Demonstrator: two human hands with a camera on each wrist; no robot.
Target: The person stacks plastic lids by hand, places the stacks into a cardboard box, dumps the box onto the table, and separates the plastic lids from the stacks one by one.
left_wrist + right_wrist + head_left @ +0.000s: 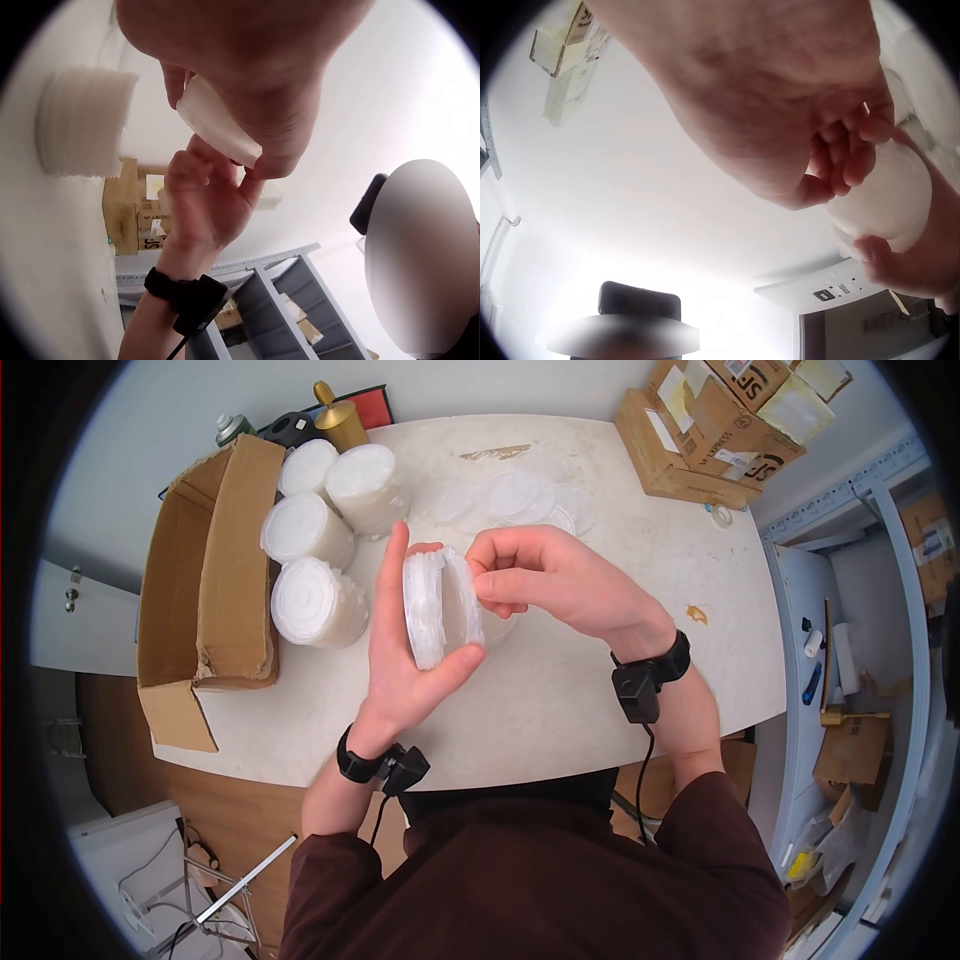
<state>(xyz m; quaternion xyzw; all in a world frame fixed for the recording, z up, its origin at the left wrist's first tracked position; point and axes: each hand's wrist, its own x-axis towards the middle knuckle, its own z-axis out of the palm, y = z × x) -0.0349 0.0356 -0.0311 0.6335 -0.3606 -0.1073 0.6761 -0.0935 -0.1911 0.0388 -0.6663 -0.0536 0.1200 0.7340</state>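
Observation:
A short stack of translucent plastic lids [428, 610] stands on edge in my left hand [395, 650], gripped between the thumb along the bottom and the fingers along the far side. My right hand [560, 575] has its fingers curled and pinches the rim of the lid facing it. That lid's round face [889, 199] shows in the right wrist view, beside the curled fingertips. From the left wrist, the held lids [214, 124] appear edge-on between both hands, raised above the table. Part of the right fingertips is hidden behind the rim there.
Several tall stacks of lids [310, 605] stand at the left, beside an open cardboard box [235, 560]. Loose flat lids [515, 495] lie behind the hands. Cartons [700, 440] stand at the back right, with a tape roll [718, 515] near them. A gold canister [341, 425] stands behind the stacks.

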